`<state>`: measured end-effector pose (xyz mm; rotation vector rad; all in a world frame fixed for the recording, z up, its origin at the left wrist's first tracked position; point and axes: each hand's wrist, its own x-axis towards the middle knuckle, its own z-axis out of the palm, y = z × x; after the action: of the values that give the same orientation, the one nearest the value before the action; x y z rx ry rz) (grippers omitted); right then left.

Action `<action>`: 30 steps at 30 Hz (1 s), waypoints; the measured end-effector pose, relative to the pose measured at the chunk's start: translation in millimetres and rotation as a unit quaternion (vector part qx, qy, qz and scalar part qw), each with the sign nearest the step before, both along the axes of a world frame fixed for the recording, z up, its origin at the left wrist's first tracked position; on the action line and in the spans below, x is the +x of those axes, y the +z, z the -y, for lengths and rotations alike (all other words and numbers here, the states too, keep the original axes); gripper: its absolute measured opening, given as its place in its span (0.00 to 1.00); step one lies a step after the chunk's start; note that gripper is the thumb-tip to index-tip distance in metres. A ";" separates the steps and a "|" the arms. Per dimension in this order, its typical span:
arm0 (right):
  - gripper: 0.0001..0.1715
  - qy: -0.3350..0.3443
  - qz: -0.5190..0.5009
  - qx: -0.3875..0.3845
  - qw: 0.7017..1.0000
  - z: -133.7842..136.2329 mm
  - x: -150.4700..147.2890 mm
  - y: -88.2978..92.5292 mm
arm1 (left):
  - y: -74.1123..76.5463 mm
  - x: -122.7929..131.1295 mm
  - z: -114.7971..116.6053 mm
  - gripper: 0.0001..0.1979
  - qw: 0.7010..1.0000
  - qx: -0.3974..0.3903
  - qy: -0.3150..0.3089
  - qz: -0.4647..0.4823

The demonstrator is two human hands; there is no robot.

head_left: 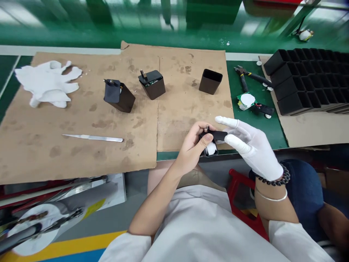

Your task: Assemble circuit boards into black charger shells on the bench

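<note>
Case [211, 155] sits clamped in left hand [191, 148], thumb pinning lid [219, 135], probably for steadiness; right hand [255, 149]'s at 3 o'clock, can't tell if gripping. Tweezers [99, 138] lie at 9.

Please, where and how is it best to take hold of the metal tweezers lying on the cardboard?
I would pinch the tweezers by their wider shank, toward the blunt right end, coming from above with the bare left hand once free: they lie flat on the cardboard, blunt end nearer that hand, sharp tip pointing left.
</note>
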<state>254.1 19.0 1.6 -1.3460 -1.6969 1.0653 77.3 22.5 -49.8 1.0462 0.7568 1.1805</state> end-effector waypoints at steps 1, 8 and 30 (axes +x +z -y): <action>0.25 -0.035 -0.007 0.005 0.999 5.1 -0.9 -1.0 | 0.5 -0.1 0.6 0.19 1.000 -0.006 0.003 0.001; 0.20 -0.142 0.012 0.088 0.986 58.3 -22.3 -27.8 | 0.8 4.7 8.2 0.19 0.993 -0.005 0.116 -0.020; 0.26 -0.145 -0.003 0.144 0.979 55.4 -35.9 -62.9 | -1.6 12.9 12.1 0.17 0.989 -0.008 0.146 -0.002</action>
<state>218.2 -36.4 -61.3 -1.3446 -1.5241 0.6303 90.2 10.4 -51.4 0.9461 0.9442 1.4183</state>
